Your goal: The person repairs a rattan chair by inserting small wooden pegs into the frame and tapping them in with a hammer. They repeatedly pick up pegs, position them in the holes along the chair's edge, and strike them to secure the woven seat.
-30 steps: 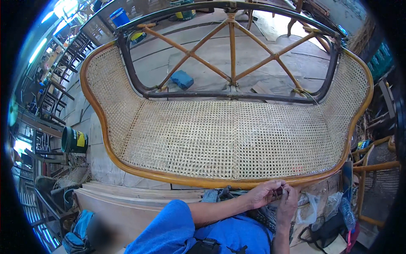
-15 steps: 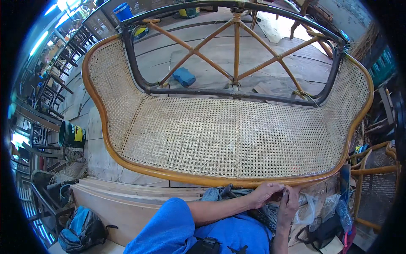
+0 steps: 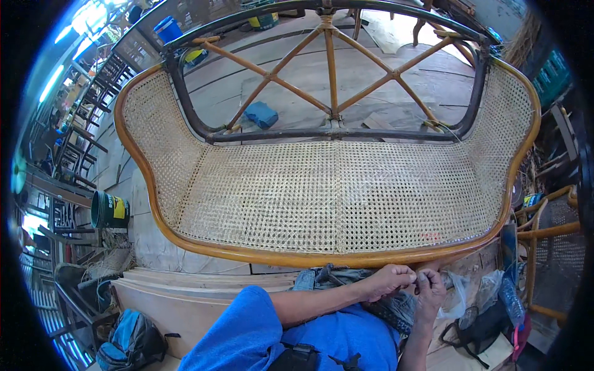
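Observation:
A rattan settee with a woven cane seat (image 3: 278, 198) and a curved, varnished front rail (image 3: 297, 257) stretches across the view. Just below that rail, toward its right side, my left hand (image 3: 390, 281) is closed, with thumb and fingers pressed together. Close beside it, my right hand (image 3: 429, 292) is raised, its fingers curled in a pinch. Anything thin or small between the fingertips is too tiny to make out. Behind the seat rises an open back frame of dark bent poles (image 3: 272, 135) and crossed brown canes (image 3: 365, 91).
Stacked boards (image 3: 185, 290) lie left of my lap, near a blue-and-grey backpack (image 3: 133, 340). A green bucket (image 3: 102, 210) stands on the floor at left. Right of my hands are clear plastic bags (image 3: 461, 290), a bottle (image 3: 512, 300) and a rattan chair (image 3: 554, 247). A blue cloth bundle (image 3: 262, 115) lies behind the settee.
My hands have drawn slightly apart at the fingertips, the right one shifting a little to the right. The whole view has tilted slightly, while the settee looks unaltered.

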`<state>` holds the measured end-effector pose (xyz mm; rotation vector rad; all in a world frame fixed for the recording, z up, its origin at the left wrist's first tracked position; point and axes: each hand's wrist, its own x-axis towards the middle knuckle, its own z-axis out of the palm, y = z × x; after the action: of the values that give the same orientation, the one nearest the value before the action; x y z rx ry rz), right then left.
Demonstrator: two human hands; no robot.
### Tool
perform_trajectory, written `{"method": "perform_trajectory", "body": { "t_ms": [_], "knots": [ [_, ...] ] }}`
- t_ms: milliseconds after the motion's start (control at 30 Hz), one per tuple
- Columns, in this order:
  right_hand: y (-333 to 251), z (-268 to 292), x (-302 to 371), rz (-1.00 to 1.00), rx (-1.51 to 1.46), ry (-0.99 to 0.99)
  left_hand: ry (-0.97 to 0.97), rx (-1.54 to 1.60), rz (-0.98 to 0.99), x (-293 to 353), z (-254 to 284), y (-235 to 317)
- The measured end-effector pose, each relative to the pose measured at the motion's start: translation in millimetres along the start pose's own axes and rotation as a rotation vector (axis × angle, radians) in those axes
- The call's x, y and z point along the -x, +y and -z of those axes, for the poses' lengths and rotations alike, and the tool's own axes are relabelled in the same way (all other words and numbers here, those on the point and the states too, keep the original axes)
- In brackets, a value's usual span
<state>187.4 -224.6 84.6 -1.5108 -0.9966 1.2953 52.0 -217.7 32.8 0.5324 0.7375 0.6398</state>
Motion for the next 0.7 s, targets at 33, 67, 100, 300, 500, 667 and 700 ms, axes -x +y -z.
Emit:
{"method": "perform_trajectory", "body": {
  "t_ms": [33,67,100,300,500,667,700],
  "knots": [
    [1,1,1,-0.015,-0.006,-0.008,-0.011,-0.003,-0.005,-1,1,-3],
    [2,1,1,-0.029,-0.012,-0.016,-0.022,-0.006,-0.011,-2,3,-5],
    [3,2,1,-0.043,-0.015,-0.023,-0.035,-0.007,-0.018,0,1,-1],
    [7,5,3,-0.013,-0.08,-0.122,0.012,-0.046,0.022,10,1,7],
    [7,8,-2,-0.136,0.008,-0.023,0.051,-0.111,-0.078,7,-5,6],
    [12,10,-7,-0.29,-0.389,-0.047,0.041,0.053,-0.021,11,-4,14],
    [8,8,-6,-0.313,-0.41,-0.043,0.043,0.074,-0.032,11,-4,11]
  ]
}}
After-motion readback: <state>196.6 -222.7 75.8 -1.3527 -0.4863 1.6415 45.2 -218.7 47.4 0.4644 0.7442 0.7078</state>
